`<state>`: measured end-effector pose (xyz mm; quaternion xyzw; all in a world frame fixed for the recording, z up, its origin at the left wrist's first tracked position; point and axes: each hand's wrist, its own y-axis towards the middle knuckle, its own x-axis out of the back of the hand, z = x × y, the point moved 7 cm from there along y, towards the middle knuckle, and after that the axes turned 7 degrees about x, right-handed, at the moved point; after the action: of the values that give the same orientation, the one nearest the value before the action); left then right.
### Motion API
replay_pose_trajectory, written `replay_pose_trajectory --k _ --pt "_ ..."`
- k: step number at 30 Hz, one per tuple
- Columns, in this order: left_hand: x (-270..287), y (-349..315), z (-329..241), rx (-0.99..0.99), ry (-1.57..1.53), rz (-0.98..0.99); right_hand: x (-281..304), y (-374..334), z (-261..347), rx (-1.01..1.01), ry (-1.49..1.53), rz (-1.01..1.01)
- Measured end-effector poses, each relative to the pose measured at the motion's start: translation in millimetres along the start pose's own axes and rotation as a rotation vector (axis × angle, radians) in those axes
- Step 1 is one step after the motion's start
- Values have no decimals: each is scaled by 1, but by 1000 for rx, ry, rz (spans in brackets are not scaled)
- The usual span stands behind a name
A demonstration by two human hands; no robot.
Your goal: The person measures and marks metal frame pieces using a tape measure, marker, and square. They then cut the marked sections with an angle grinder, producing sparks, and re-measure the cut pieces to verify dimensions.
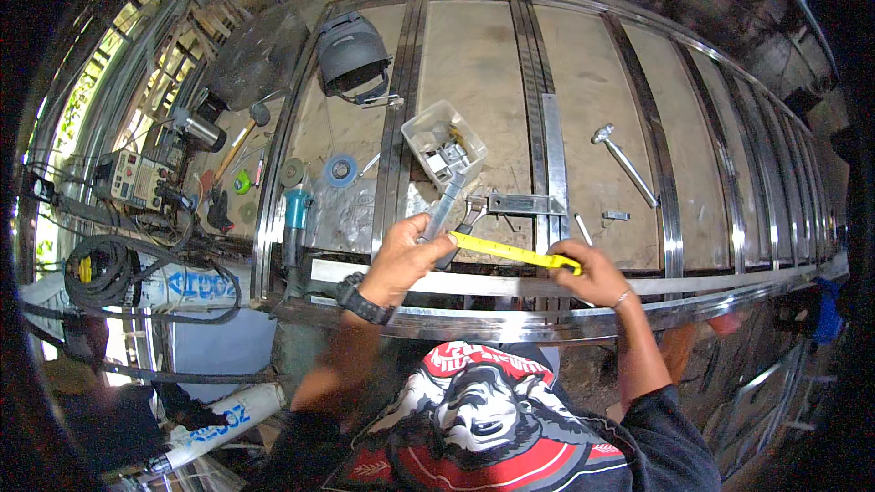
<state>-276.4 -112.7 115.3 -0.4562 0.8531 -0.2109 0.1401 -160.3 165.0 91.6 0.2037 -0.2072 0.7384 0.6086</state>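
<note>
My left hand (406,258), with a black watch on the wrist, is closed on a narrow silver metal strip (444,212) that slants up toward the plastic bin. A yellow tape measure blade (501,249) runs from the fingers of that hand across to my right hand (594,275). The right fingers grip the tape measure at its other end; its case is mostly hidden. Just beyond the blade lie a steel try square (554,155) and an adjustable wrench (474,210). Both hands are above the near rail of the metal frame (428,284).
A clear bin (422,132) of metal pieces, a welding helmet (354,52), a hammer (627,167), a teal angle grinder (296,211) and a blue-rimmed disc (341,170) lie within the frame. Left of it are a welding machine (137,179) and coiled black cable (96,271).
</note>
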Motion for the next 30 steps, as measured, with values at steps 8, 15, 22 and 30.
replay_pose_trajectory --k 8,15,22,30 --pt "-9 3 -1 84 84 160 106 25 62 42 -495 77" --pt "-26 -1 -23 -23 420 309 114 59 73 5 -599 343" --pt "-18 7 -15 -105 493 217 108 75 76 -21 -553 413" --pt "-5 6 -7 25 365 178 108 78 71 -73 -590 406"
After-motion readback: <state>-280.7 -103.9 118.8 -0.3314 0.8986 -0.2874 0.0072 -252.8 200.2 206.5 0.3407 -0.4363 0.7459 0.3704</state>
